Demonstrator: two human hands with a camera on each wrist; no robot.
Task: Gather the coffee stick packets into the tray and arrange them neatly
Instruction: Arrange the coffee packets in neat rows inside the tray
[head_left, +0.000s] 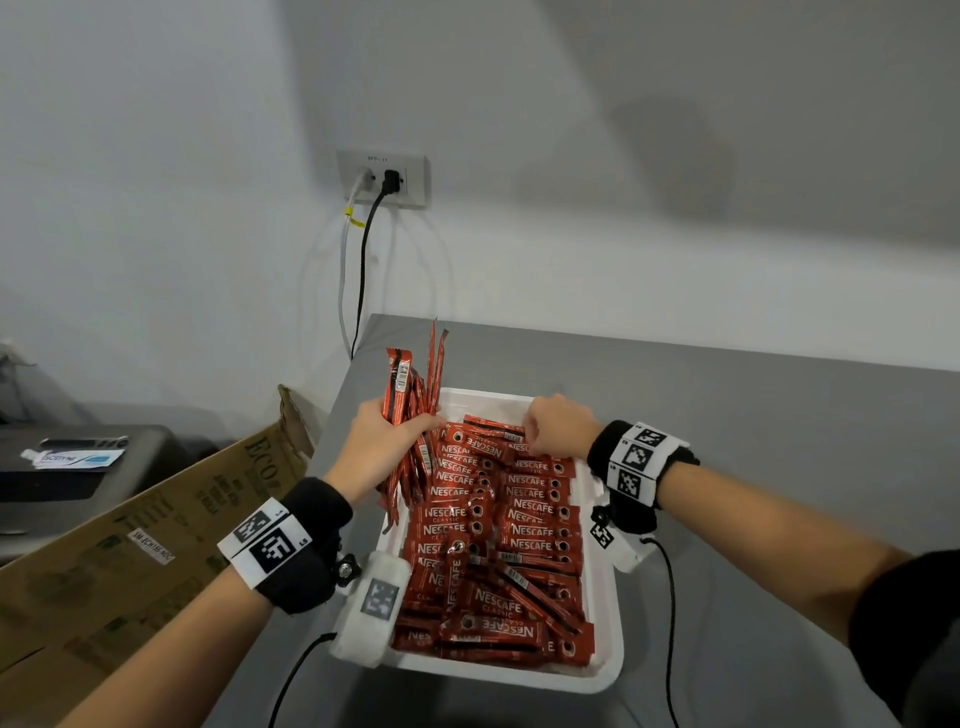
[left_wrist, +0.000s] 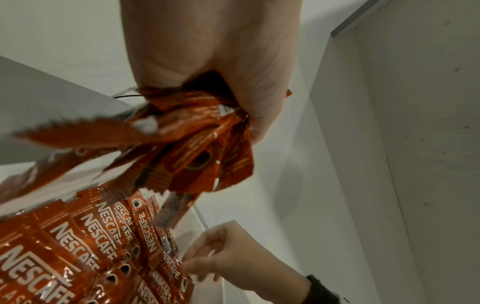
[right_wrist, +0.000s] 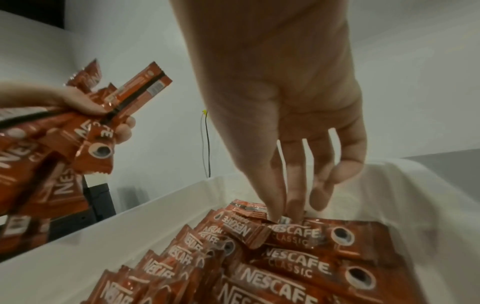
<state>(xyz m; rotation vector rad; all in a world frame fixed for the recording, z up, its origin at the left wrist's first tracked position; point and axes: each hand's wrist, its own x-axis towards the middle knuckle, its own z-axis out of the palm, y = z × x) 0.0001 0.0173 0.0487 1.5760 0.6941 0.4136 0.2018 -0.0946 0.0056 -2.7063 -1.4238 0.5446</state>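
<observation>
Left hand (head_left: 375, 446): clenched round a bundle of packets (head_left: 410, 415), held upright over the tray's left edge.
Right hand (head_left: 558, 423): fingers (right_wrist: 293, 197) straight, tips pressing down on the packets in tray (head_left: 498, 540) at the far end; nothing grasped.
Tray (head_left: 605, 613): white, on the grey tabletop (head_left: 753, 467), filled with red packets, rows partly overlapping, some askew near the front.
Cardboard box (head_left: 130, 561): left of the tabletop.

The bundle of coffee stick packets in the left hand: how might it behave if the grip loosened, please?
The bundle of packets already fans out above the left hand, so it would probably splay and slide apart. The wrappers look glossy, likely slippery, and thin, likely light and bendy.
</observation>
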